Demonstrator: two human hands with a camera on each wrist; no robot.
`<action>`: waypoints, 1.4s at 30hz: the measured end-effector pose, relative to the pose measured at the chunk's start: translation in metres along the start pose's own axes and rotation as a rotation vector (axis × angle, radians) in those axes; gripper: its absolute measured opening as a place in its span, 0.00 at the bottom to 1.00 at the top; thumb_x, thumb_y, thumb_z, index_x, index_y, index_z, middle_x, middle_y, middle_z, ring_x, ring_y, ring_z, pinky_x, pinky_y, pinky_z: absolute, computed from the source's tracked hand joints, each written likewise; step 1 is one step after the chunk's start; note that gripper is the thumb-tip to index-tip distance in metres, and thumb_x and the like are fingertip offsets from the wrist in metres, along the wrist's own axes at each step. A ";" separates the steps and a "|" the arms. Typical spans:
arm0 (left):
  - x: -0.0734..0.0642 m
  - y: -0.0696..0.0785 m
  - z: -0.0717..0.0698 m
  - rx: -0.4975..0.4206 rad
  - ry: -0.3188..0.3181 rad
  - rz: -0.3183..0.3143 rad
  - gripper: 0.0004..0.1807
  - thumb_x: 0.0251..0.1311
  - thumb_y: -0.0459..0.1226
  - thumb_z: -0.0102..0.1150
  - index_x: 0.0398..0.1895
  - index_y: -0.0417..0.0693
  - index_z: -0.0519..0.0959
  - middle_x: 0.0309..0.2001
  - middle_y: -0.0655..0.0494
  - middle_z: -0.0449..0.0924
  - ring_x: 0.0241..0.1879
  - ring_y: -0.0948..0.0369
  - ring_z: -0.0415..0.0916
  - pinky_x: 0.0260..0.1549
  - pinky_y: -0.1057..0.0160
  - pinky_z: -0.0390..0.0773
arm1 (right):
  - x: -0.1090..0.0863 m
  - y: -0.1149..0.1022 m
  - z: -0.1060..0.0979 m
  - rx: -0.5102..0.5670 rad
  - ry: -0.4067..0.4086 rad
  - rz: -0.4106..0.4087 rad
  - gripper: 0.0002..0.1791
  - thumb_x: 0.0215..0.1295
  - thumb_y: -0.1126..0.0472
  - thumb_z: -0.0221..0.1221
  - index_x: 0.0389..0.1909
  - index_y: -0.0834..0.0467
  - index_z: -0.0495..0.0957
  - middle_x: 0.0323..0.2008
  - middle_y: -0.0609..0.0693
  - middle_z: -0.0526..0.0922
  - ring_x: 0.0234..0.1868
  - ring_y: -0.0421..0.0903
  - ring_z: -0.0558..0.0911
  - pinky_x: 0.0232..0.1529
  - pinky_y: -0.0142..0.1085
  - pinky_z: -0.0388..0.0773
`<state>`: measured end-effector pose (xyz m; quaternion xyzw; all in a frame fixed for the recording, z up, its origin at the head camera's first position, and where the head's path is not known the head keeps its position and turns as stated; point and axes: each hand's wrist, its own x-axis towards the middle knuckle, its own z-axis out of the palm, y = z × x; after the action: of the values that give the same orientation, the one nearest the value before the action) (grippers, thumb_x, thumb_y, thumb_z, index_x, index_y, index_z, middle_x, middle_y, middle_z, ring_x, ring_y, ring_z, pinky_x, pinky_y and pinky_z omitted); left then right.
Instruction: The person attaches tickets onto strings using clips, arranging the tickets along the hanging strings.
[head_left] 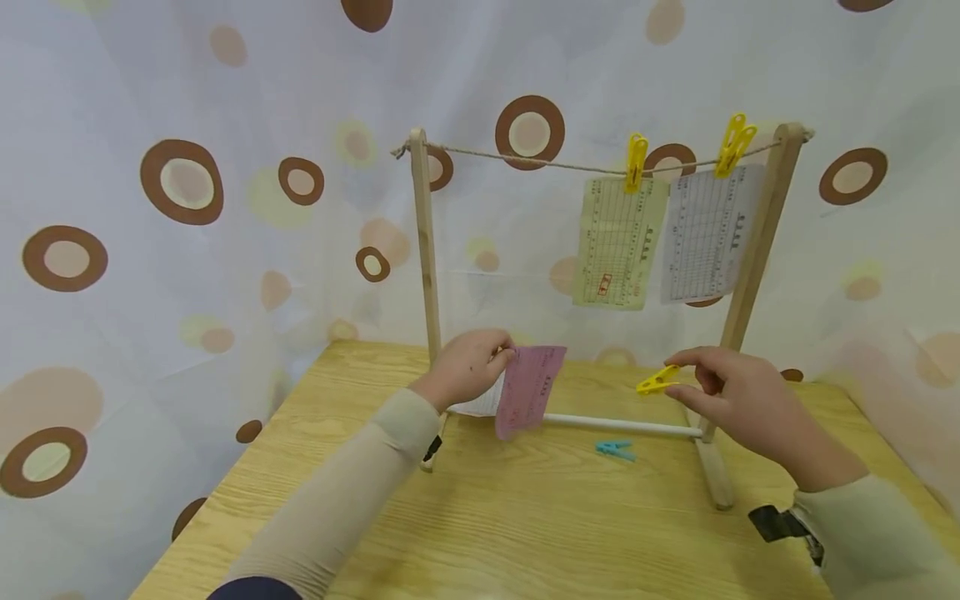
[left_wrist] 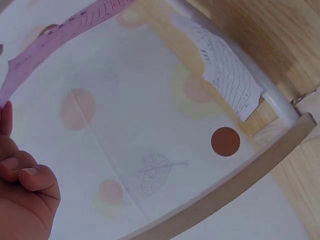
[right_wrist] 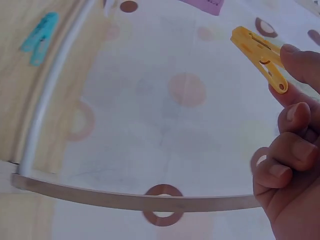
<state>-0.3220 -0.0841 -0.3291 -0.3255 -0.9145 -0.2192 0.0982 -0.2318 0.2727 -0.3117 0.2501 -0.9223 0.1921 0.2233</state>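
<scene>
My left hand [head_left: 471,365] pinches a pink printed slip of paper [head_left: 531,387] by its upper corner, and the slip hangs down in front of the rack's lower part. Between thumb and forefinger, my right hand [head_left: 738,400] holds a yellow clothespin [head_left: 658,380] by its handle ends. In the right wrist view that clothespin [right_wrist: 260,55] points away from the fingertips with nothing in its tip. A green slip [head_left: 621,242] and a white slip [head_left: 711,233] hang from the rope [head_left: 525,160], held by yellow clothespins [head_left: 636,164].
A wooden rack with left post [head_left: 426,242] and right post [head_left: 761,242] carries the rope. Near its white lower bar [head_left: 622,424] lies a white printed paper [left_wrist: 227,75], partly behind my left hand in the head view. A blue clothespin [head_left: 616,450] lies on the wooden table [head_left: 525,517].
</scene>
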 end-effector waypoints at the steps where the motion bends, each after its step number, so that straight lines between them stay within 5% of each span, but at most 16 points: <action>1: 0.001 0.001 -0.003 0.000 0.007 0.005 0.11 0.78 0.41 0.49 0.45 0.49 0.81 0.40 0.59 0.82 0.35 0.64 0.76 0.37 0.62 0.76 | 0.003 -0.002 -0.003 -0.016 0.009 -0.014 0.17 0.63 0.55 0.71 0.52 0.54 0.83 0.22 0.39 0.66 0.20 0.35 0.62 0.24 0.33 0.62; 14: 0.008 0.014 -0.046 -0.012 0.080 0.048 0.11 0.78 0.41 0.50 0.48 0.47 0.80 0.43 0.56 0.82 0.40 0.61 0.77 0.42 0.57 0.77 | 0.046 -0.029 -0.051 -0.108 0.070 -0.098 0.20 0.60 0.57 0.73 0.53 0.55 0.84 0.22 0.41 0.64 0.21 0.37 0.60 0.26 0.35 0.60; 24: 0.015 0.022 -0.076 -0.104 0.090 0.028 0.10 0.80 0.40 0.43 0.44 0.47 0.74 0.30 0.53 0.73 0.22 0.61 0.73 0.27 0.62 0.72 | 0.077 -0.063 -0.077 -0.145 0.113 -0.159 0.20 0.60 0.56 0.73 0.53 0.53 0.84 0.21 0.43 0.64 0.22 0.40 0.61 0.27 0.35 0.59; 28: 0.019 0.021 -0.086 -0.075 0.140 0.058 0.09 0.80 0.40 0.44 0.43 0.48 0.74 0.30 0.53 0.71 0.26 0.59 0.63 0.29 0.61 0.65 | 0.090 -0.074 -0.085 -0.172 0.111 -0.193 0.19 0.63 0.55 0.71 0.54 0.54 0.84 0.21 0.43 0.65 0.22 0.41 0.61 0.27 0.37 0.60; 42: 0.031 0.030 -0.109 -0.093 0.176 0.045 0.10 0.78 0.41 0.50 0.44 0.49 0.80 0.38 0.56 0.79 0.33 0.59 0.68 0.37 0.60 0.71 | 0.139 -0.098 -0.110 -0.248 0.055 -0.233 0.19 0.71 0.55 0.64 0.59 0.58 0.81 0.26 0.50 0.69 0.25 0.46 0.64 0.29 0.42 0.60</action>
<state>-0.3229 -0.0970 -0.2123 -0.3296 -0.8838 -0.2867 0.1677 -0.2512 0.1931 -0.1258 0.3206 -0.8973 0.0563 0.2983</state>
